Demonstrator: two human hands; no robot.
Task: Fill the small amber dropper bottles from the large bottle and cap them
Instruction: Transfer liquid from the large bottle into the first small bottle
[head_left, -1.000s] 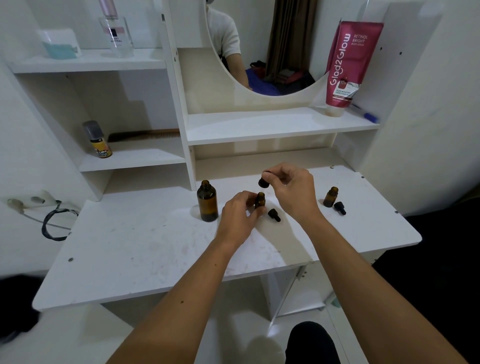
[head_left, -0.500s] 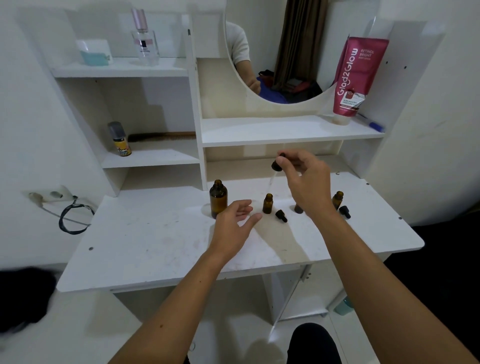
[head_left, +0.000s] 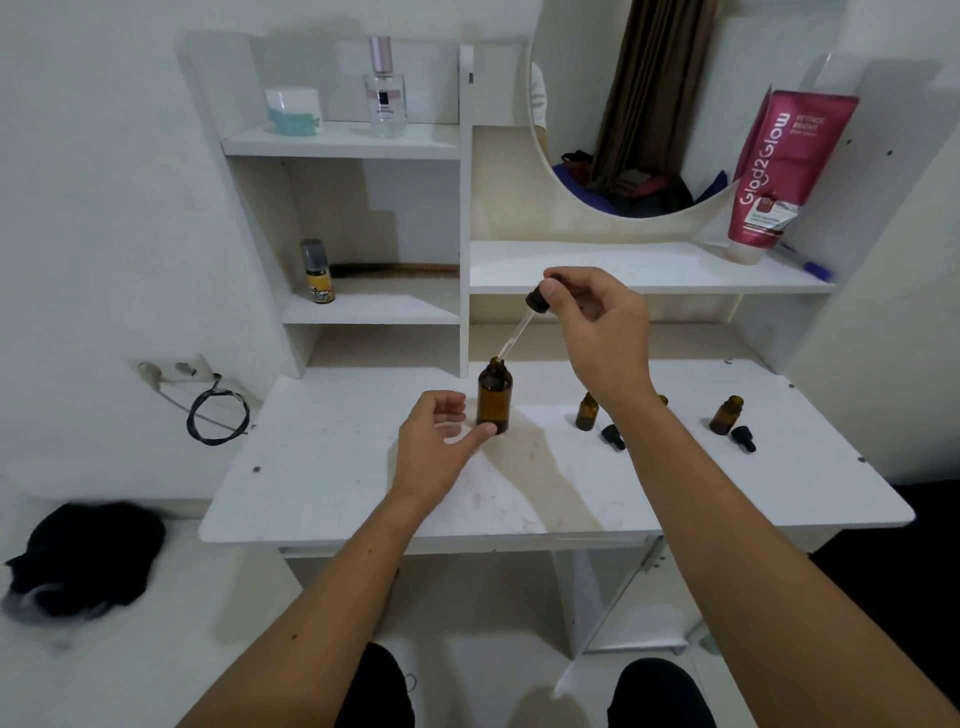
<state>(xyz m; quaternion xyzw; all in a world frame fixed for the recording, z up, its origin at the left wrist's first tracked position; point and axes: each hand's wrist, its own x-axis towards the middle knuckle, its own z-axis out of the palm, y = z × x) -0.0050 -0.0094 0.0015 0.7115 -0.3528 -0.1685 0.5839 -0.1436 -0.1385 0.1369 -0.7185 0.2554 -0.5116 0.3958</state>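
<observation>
The large amber bottle (head_left: 494, 397) stands open and upright on the white desk (head_left: 363, 478). My right hand (head_left: 597, 332) pinches a black-capped dropper (head_left: 524, 322), its glass tip at the large bottle's mouth. My left hand (head_left: 441, 441) is open, fingers curled beside the large bottle, thumb tip at its base. A small amber bottle (head_left: 587, 412) stands uncapped right of it, a black dropper cap (head_left: 613, 437) lying in front. Another small bottle (head_left: 725, 414) stands further right with its cap (head_left: 744, 438) lying beside it. A third is mostly hidden behind my right wrist.
A shelf unit rises behind the desk, with a round mirror (head_left: 623, 104), a pink tube (head_left: 779, 171), a perfume bottle (head_left: 384, 88), a small spray can (head_left: 317, 273) and a comb. A wall socket with a black cable (head_left: 215, 415) sits at the left. A black cloth (head_left: 83, 556) lies lower left.
My right hand carried the dropper leftward from over the small bottle to the large bottle's mouth. My left hand let go of the small bottle and moved beside the large one.
</observation>
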